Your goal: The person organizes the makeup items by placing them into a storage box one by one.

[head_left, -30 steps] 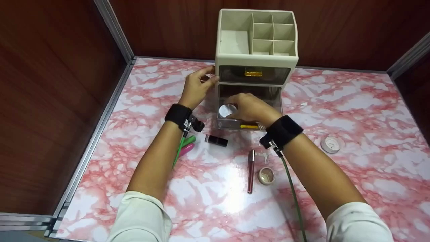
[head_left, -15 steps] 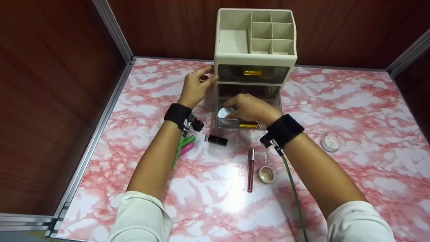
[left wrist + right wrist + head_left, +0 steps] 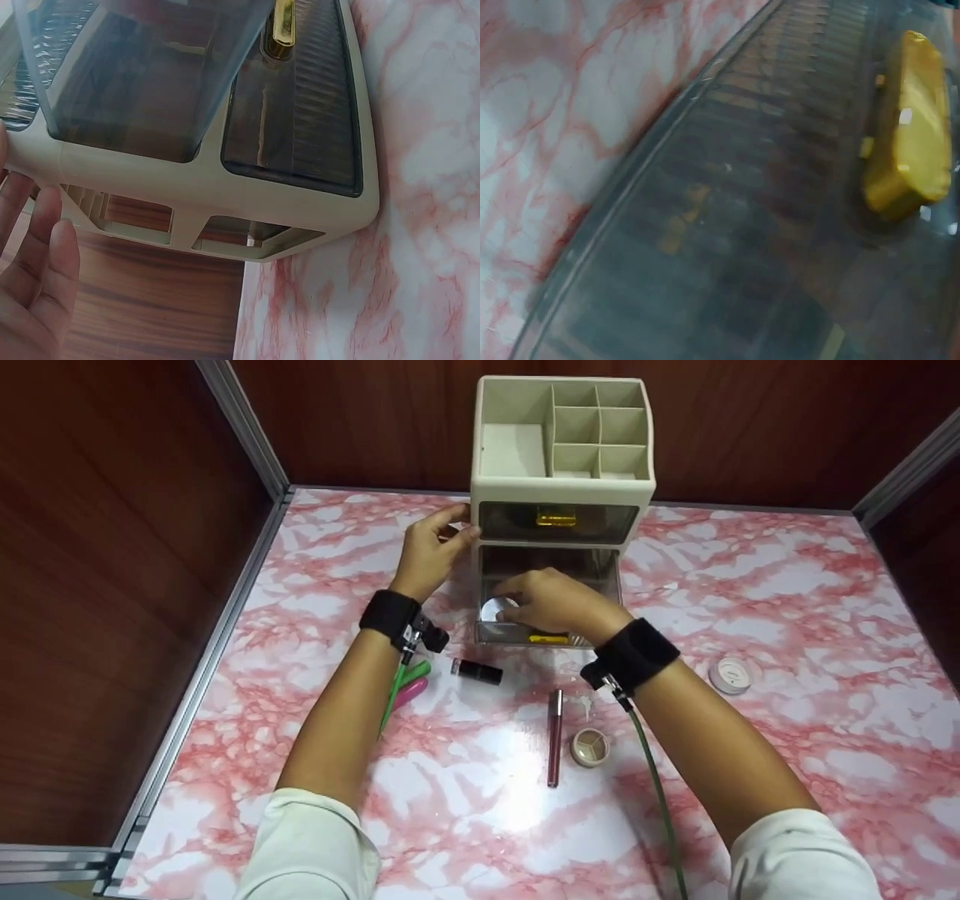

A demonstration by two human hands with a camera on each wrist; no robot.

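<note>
A cream makeup organizer (image 3: 562, 490) stands at the back of the table, its lower clear drawer (image 3: 504, 634) pulled out. My left hand (image 3: 430, 553) holds the organizer's left side, thumb at the front edge; in the left wrist view its fingers (image 3: 61, 251) lie along the frame. My right hand (image 3: 561, 601) is inside the drawer. A round silvery-white disc-shaped container (image 3: 491, 610) lies at the drawer's front left, with my right thumb over it and the index finger reaching past its far rim. The right wrist view shows only the drawer front and its gold handle (image 3: 911, 131).
A black lipstick (image 3: 478, 671), a green tube (image 3: 417, 670) and a pink tube (image 3: 411, 691) lie before the organizer. Nearer are a dark red lip gloss (image 3: 554, 739) and a round three-shade pot (image 3: 591, 748). A white jar (image 3: 730, 676) sits at right.
The disc-shaped container has gone from tilted in my right fingers to lower and flatter in the drawer. My right thumb has slid left over it. The left hand keeps its place.
</note>
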